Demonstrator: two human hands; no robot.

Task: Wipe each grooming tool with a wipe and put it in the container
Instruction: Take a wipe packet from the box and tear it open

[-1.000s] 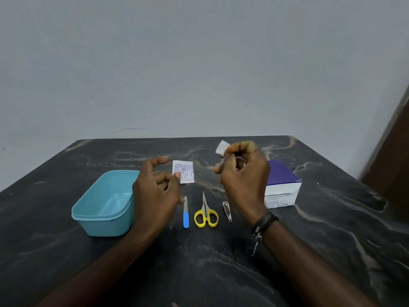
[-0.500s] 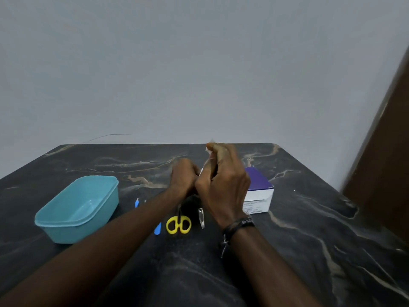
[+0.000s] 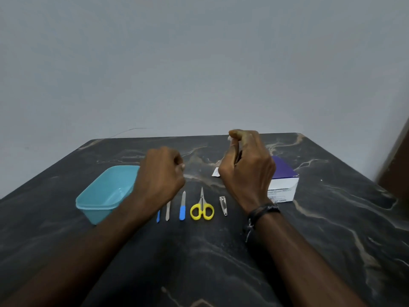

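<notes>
Wipe (image 3: 231, 138): thin, white, pinched in the right hand (image 3: 246, 171) above the table's far middle; a torn white packet scrap (image 3: 215, 172) now lies on the table beside that hand. The hands, joined half a second ago, have parted; the left hand (image 3: 160, 176) is curled, contents not visible. Judged unwrapped, wiping not begun.

Tools, near row: blue-handled file (image 3: 182, 206), pale stick (image 3: 168, 211), yellow-looped scissors (image 3: 201, 208), steel clipper (image 3: 223, 205).

Container (image 3: 99, 202): teal plastic, rounded, left.

Box (image 3: 283, 182): purple-white card, right.
</notes>
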